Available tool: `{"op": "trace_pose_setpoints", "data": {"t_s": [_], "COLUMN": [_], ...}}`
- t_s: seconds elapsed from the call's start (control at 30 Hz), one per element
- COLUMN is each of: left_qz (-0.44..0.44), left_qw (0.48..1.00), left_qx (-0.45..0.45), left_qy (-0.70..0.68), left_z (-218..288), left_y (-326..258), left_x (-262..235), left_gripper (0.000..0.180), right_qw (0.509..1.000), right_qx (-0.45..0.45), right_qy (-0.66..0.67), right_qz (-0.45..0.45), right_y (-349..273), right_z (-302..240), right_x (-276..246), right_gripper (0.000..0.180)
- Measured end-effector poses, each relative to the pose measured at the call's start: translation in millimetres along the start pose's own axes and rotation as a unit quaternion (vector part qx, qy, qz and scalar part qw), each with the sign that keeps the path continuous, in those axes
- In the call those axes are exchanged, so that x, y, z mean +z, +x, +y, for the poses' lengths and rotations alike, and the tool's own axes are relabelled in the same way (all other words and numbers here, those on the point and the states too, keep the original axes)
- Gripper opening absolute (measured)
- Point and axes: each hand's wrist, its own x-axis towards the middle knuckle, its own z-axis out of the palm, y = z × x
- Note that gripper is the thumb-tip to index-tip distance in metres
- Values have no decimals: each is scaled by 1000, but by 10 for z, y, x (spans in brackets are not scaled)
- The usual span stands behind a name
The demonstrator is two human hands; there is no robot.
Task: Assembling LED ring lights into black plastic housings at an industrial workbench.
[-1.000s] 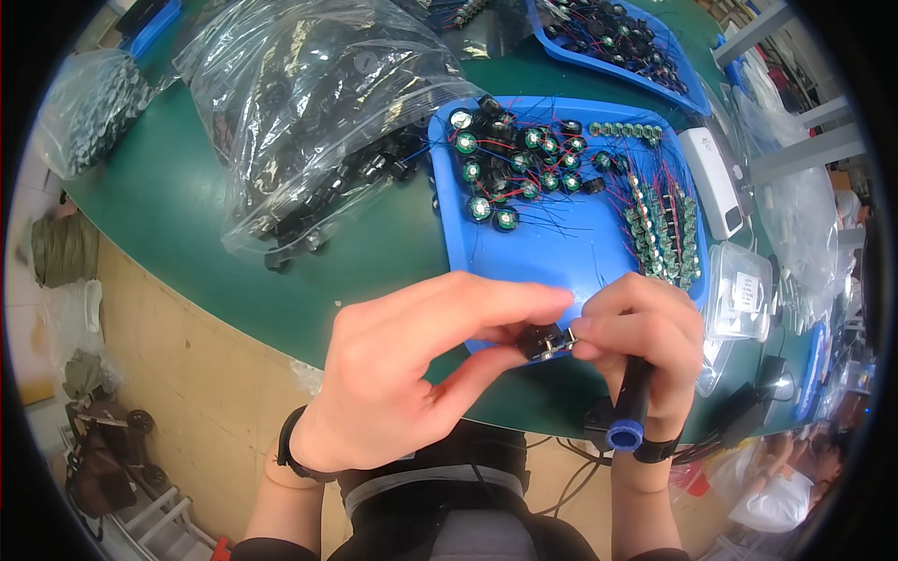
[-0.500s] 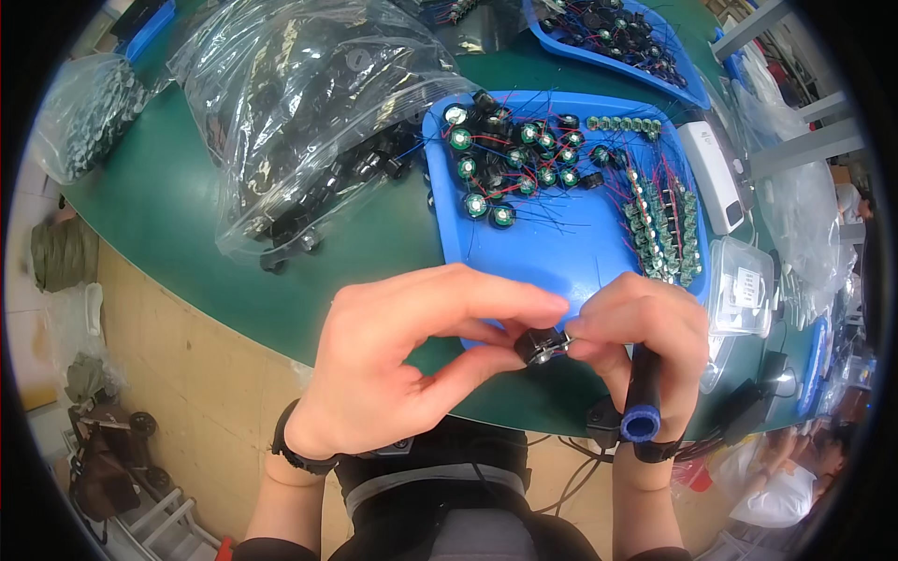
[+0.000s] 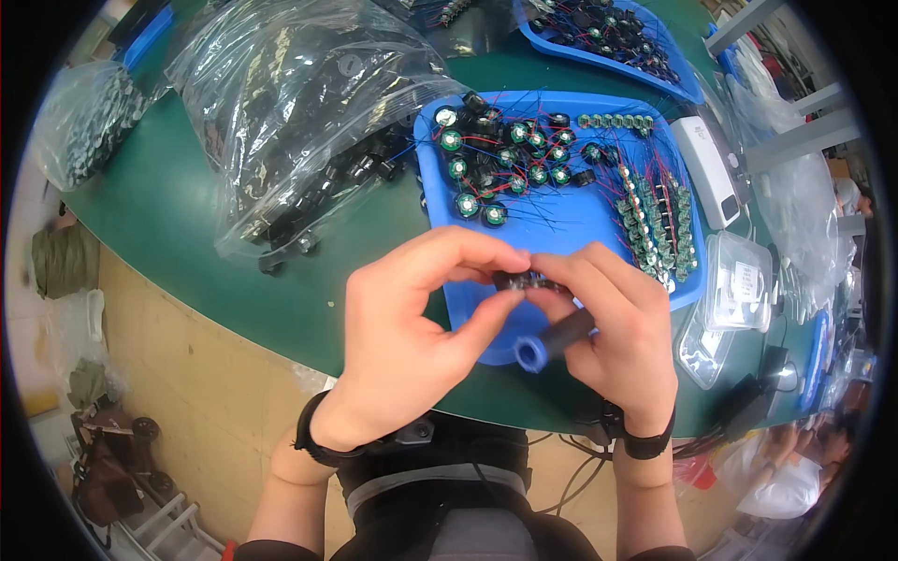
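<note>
My left hand [image 3: 398, 323] pinches a small black part with shiny metal bits [image 3: 512, 280] between thumb and fingertips, over the near edge of the blue tray [image 3: 465, 299]. Fingers of my right hand [image 3: 627, 341] meet the part's other side and cover much of it. Lying across the right palm is a black tube-shaped handle with a blue hollow end [image 3: 561, 341], which points toward the lower left. Its kind does not show. In the tray are several round black components with green boards [image 3: 494, 215] and thin wires, beside strips of small green circuit boards [image 3: 659, 224].
A big clear bag of black parts [image 3: 318, 122] lies left of the tray, and a bag of grey pieces [image 3: 89, 122] farther left. Another blue tray [image 3: 608, 47] stands behind. On the right are a white device [image 3: 706, 173], a clear plastic box [image 3: 739, 280] and black cables [image 3: 748, 397].
Both hands have moved up and the right one also left, bringing the black part farther over the tray. The handle has swung from nearly upright to slanting lower left.
</note>
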Motion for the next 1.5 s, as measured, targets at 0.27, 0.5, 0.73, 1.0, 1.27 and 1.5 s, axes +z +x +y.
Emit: {"op": "trace_pose_setpoints", "data": {"t_s": [0.27,0.5,0.73,1.0,1.27,1.5], "left_qz": [50,-116,-108,-63,-37,-33], "left_qw": [987,959,933,959,959,964], "left_qx": [41,30,123,91,112,77], "left_qy": [148,258,322,259,258,254], "left_z": [-128,-239,-301,-301,-394,-351], "left_y": [78,10,-35,-62,-115,-109], "left_x": [122,167,147,188,174,188], "left_gripper": [20,10,23,58,68,73], "right_qw": [984,983,786,813,894,871], "right_qx": [151,151,150,179,129,104], "right_qy": [-97,-1,589,548,430,476], "right_qz": [-7,102,113,80,19,-72], "right_y": [-16,61,97,113,90,136], "right_z": [4,142,58,5,12,128], "right_x": [-45,-71,86,446,437,372], "right_gripper": [20,13,18,24,24,19]}}
